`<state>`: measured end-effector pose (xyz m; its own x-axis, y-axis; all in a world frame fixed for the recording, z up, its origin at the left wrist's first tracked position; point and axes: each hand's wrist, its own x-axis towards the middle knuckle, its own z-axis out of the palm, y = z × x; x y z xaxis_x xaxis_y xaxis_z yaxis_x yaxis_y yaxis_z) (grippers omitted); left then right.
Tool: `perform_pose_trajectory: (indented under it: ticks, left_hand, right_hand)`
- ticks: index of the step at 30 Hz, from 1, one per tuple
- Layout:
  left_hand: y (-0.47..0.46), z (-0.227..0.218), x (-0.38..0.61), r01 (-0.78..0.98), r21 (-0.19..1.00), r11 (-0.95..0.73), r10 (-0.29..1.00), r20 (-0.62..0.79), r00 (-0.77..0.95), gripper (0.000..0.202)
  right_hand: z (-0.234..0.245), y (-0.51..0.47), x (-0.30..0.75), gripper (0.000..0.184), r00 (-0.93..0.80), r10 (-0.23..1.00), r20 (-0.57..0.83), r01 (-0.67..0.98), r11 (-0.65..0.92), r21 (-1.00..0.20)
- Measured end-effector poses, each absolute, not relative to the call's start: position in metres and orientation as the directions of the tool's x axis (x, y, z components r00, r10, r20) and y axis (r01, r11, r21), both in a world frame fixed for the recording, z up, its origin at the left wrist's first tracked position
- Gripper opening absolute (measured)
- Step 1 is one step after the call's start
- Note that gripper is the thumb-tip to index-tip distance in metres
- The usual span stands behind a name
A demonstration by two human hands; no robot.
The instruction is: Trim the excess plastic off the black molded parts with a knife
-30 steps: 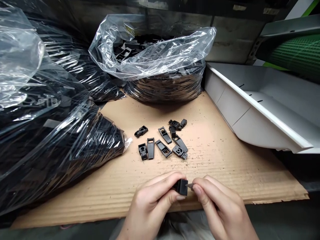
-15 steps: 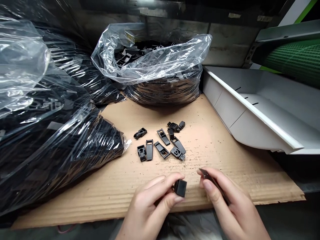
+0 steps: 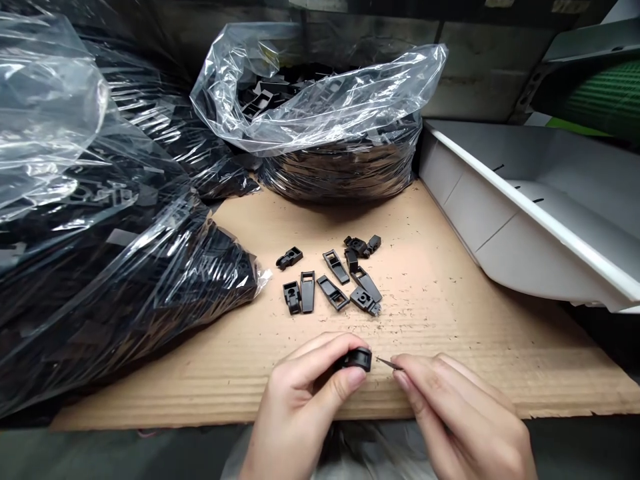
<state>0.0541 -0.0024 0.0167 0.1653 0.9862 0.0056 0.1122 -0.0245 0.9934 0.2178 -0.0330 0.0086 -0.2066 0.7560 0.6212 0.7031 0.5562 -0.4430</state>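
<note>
Low in the head view, my left hand point(image 3: 313, 393) pinches a small black plastic part point(image 3: 359, 359) between thumb and forefinger, its curved side showing. My right hand point(image 3: 457, 410) grips a thin, dark, pointed blade point(image 3: 389, 363), most of which is hidden by the fingers. The blade's tip points left at the plastic part, with a small gap between them. Beyond my hands, several loose black plastic parts lie on the cardboard, among them a flat tapered piece with a window point(image 3: 333, 293) and a blocky piece point(image 3: 291, 297).
Cardboard point(image 3: 225, 373) covers the work surface, sprinkled with dark shavings. An open clear bag point(image 3: 340, 167) full of black parts stands at the back. Another bulging bag point(image 3: 125, 280) fills the left. A grey-white tray point(image 3: 505, 220) with dark slivers is on the right.
The plastic part has been turned in my left hand, now showing a curved side rather than a square end. My right hand has moved left and levelled the blade towards it. The view has shifted slightly.
</note>
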Motion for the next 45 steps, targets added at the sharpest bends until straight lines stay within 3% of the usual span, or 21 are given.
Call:
perform_pose_trajectory:
  ticks: [8,11,16,20,22,25,27,29,31,34,45]
  left_hand:
    - [-0.001,0.015,0.055,0.156,0.980,-0.119,0.977,0.088,0.192,0.027]
    - [-0.001,0.014,0.054,0.130,0.977,-0.171,0.962,0.138,0.234,0.031]
    - [-0.002,0.010,0.051,0.074,0.970,-0.230,0.935,0.199,0.293,0.033]
    - [-0.002,0.009,0.049,0.063,0.965,-0.255,0.917,0.220,0.332,0.034]
    - [-0.002,0.010,0.049,0.059,0.960,-0.273,0.902,0.235,0.362,0.032]
    - [-0.002,0.011,0.048,0.073,0.946,-0.317,0.881,0.265,0.392,0.029]
    - [-0.003,0.011,0.047,0.104,0.934,-0.343,0.876,0.277,0.395,0.027]
    - [-0.005,0.008,0.046,0.150,0.910,-0.386,0.872,0.306,0.381,0.028]
    - [-0.008,0.004,0.047,0.225,0.867,-0.445,0.869,0.357,0.342,0.031]
    - [-0.012,-0.001,0.050,0.329,0.774,-0.541,0.837,0.460,0.296,0.035]
    - [-0.011,-0.007,0.051,0.334,0.674,-0.659,0.751,0.567,0.338,0.037]
  right_hand:
    - [0.005,-0.032,0.217,0.020,-0.207,0.734,0.647,0.733,0.554,-0.394]
    - [0.006,-0.032,0.218,0.020,-0.218,0.771,0.598,0.690,0.555,-0.464]
    - [0.016,-0.034,0.219,0.015,-0.210,0.938,0.276,0.549,0.346,-0.761]
    - [0.024,-0.032,0.221,0.020,-0.242,0.954,0.174,0.506,0.277,-0.817]
    - [0.029,-0.029,0.224,0.024,-0.276,0.960,0.057,0.453,0.182,-0.873]
    - [0.036,-0.024,0.231,0.024,-0.489,0.813,-0.315,0.294,-0.186,-0.937]
    - [0.039,-0.025,0.234,0.024,-0.574,0.705,-0.415,0.228,-0.350,-0.909]
    - [0.037,-0.029,0.233,0.025,-0.470,0.811,-0.350,0.217,-0.277,-0.936]
    - [0.031,-0.035,0.229,0.022,-0.227,0.968,-0.110,0.299,-0.039,-0.954]
    - [0.017,-0.042,0.220,0.013,-0.013,0.979,0.205,0.434,0.190,-0.880]
    - [0.010,-0.041,0.217,0.017,-0.059,0.985,0.159,0.423,0.169,-0.890]
